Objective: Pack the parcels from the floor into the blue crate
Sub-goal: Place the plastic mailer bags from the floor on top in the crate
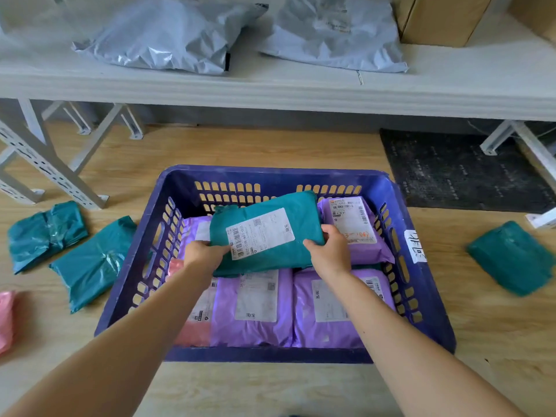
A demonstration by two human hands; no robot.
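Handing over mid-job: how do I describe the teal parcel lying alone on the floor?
Find the blue crate on the wooden floor. On the floor to its right, beyond the white handwritten label, lies one teal parcel. It lies alone; the other teal floor parcels sit paired left of the crate.

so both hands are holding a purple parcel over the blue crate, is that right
Not quite. The left hand and right hand hold a teal parcel, not a purple one, as the head view shows; the purple parcels lie below it in the blue crate. Both hands do hold it over the crate.
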